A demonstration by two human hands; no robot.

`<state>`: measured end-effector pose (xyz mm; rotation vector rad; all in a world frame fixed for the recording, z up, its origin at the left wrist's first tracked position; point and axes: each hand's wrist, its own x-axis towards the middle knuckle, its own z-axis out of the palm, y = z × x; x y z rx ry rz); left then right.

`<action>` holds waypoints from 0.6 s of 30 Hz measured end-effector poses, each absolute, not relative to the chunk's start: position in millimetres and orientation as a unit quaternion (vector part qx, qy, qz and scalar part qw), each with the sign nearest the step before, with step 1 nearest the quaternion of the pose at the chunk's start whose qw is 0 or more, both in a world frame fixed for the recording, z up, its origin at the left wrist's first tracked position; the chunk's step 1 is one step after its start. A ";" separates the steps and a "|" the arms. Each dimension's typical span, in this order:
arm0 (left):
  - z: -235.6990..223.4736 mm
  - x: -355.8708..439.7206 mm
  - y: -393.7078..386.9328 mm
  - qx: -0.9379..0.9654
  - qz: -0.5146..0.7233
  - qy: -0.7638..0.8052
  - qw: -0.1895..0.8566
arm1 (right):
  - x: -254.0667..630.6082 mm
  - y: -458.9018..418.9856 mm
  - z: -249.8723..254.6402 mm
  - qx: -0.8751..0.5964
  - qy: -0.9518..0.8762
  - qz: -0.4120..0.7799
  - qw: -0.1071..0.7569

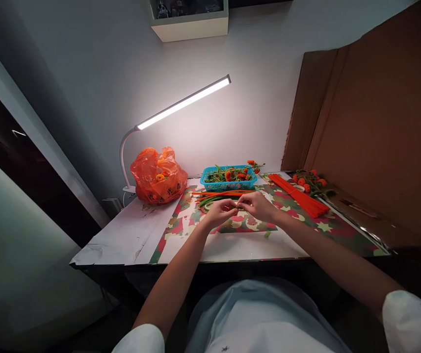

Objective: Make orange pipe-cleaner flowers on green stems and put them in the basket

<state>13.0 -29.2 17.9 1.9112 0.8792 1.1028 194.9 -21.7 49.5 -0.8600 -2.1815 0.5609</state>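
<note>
Fine two-hand fingertip work, looks like. Left hand (221, 213) and right hand (258, 206) both pinch small green piece (236, 207) over desk (117, 240), before blue basket (228, 186). Next move likely needs steady grip.

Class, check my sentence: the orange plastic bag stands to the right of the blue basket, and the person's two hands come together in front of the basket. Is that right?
Not quite: the side is wrong. The head view shows the orange plastic bag to the left of the blue basket. The person's left hand and right hand do come together in front of the basket.
</note>
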 end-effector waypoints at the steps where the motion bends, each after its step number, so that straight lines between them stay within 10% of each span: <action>1: 17.5 13.3 -29.0 0.760 0.433 0.350 0.334 | 193.9 -22.5 49.9 -0.356 -0.828 0.240 0.362; 9: 17.5 15.0 -27.0 0.811 0.434 0.364 0.145 | 192.2 -15.5 42.2 -0.416 -0.654 0.526 0.351; 18: 22.4 14.9 -30.3 0.619 0.381 0.252 0.639 | 220.0 -30.9 71.7 -0.229 -0.855 0.380 0.270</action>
